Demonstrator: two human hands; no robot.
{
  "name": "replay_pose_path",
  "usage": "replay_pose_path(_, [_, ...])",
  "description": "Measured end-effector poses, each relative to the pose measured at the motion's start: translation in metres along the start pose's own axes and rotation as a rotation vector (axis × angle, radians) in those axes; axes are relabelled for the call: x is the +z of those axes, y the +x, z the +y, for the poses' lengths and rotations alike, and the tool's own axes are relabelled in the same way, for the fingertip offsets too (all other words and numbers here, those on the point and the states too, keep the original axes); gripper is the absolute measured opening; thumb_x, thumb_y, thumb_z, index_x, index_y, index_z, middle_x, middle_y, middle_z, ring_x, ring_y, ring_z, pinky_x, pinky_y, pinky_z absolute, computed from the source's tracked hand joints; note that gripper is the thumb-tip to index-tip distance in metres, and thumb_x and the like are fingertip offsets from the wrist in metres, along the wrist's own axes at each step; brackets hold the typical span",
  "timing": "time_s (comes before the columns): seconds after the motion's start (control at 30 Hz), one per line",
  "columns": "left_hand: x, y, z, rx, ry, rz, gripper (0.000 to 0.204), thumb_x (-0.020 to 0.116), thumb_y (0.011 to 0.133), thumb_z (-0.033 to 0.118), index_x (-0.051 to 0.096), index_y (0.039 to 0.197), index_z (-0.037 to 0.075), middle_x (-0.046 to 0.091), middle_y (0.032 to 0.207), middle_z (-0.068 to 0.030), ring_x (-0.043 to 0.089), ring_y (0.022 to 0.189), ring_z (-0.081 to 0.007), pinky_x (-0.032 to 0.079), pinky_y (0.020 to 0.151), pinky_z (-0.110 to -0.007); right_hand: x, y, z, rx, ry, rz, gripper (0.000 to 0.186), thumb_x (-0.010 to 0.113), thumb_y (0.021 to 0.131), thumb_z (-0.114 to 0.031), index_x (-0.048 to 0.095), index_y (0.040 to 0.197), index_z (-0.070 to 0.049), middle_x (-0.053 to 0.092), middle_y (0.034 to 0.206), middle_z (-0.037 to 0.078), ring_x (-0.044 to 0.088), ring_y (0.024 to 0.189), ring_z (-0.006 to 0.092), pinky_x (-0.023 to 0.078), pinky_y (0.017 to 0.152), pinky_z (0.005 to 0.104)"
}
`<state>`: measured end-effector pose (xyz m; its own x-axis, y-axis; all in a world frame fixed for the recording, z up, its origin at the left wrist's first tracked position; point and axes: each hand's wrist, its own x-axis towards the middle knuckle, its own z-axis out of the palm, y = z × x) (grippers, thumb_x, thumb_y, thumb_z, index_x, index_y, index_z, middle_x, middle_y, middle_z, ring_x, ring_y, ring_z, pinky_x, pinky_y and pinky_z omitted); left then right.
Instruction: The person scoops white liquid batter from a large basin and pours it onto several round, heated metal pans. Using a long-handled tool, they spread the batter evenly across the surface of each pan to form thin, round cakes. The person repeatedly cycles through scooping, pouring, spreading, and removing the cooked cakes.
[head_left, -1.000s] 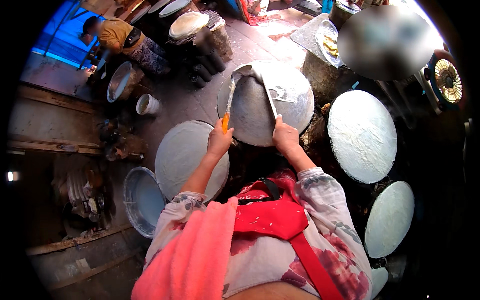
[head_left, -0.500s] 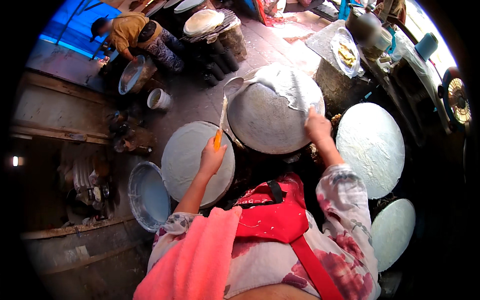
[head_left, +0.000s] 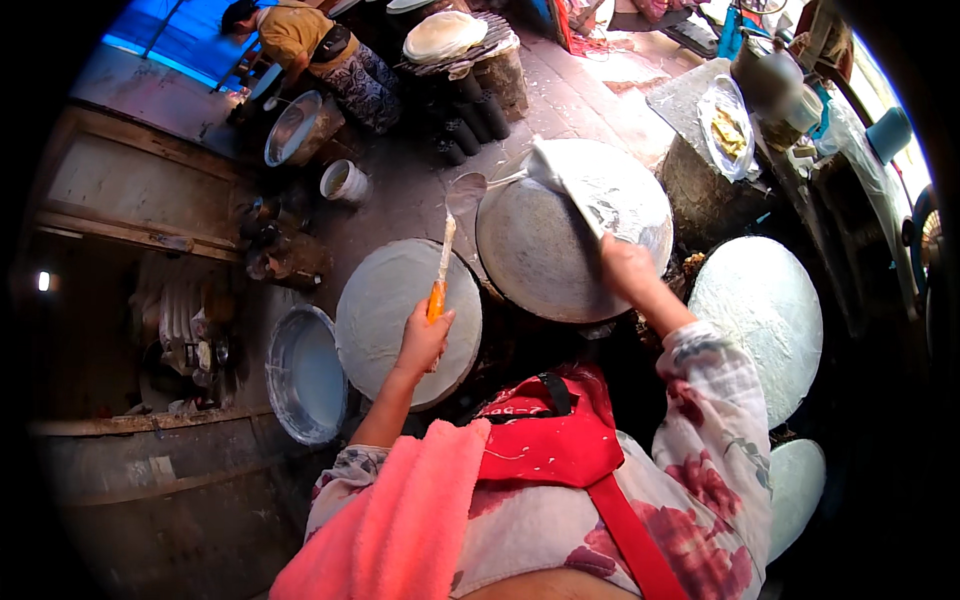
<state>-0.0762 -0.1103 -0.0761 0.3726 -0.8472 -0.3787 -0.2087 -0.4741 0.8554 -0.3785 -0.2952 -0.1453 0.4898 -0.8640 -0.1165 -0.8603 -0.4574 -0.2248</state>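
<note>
My left hand (head_left: 425, 338) is closed round the orange handle of a batter-smeared ladle (head_left: 466, 192). The ladle's bowl reaches to the left edge of a large round domed griddle (head_left: 530, 250). My right hand (head_left: 630, 270) is closed over the griddle's right side, on the near end of a long, narrow white strip (head_left: 572, 190). That strip slants away to the griddle's far edge; whether it is a tool or a folded sheet I cannot tell. A thin white strand runs between ladle and strip. Wet white patches mark the griddle's right half.
White-coated round griddles stand left (head_left: 395, 320), right (head_left: 757, 315) and lower right (head_left: 796, 490). A basin of pale liquid (head_left: 308, 375) is at left, a white bucket (head_left: 345, 183) beyond. At the back are stacked flat rounds (head_left: 445, 36), a plastic-covered tray (head_left: 725, 130) and another person (head_left: 310, 45) bending over a basin.
The white sheet spread over the griddle's far half now shows as a narrow straight strip from my right hand. The ladle stays at the griddle's left edge. The whole view has shifted slightly.
</note>
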Motion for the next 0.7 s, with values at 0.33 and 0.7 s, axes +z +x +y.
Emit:
replay_pose_path(0.33, [-0.006,-0.025,0.001,-0.116,-0.144,-0.012,0.017,0.058,0.090,0.015,0.046,0.097,0.004,0.046,0.064,0.0011,0.041,0.042,-0.0060,0.033,0.036,-0.023,0.003,0.019,0.026,-0.134,0.016,0.045,0.030,0.045,0.084,-0.004,0.052,0.112,0.005,0.065,0.071,0.018,0.065,0.064,0.0318,0.051,0.056,0.0427])
replay_pose_path(0.7, [-0.009,-0.052,0.003,-0.244,-0.294,0.004,0.017,0.055,0.092,0.021,0.044,0.094,0.007,0.046,0.066,0.0004,0.043,0.044,-0.0055,0.034,0.038,-0.021,-0.018,0.027,0.013,-0.177,-0.015,-0.080,0.020,0.048,0.084,-0.006,0.053,0.100,0.005,0.066,0.074,0.019,0.067,0.069,0.0308,0.053,0.059,0.0400])
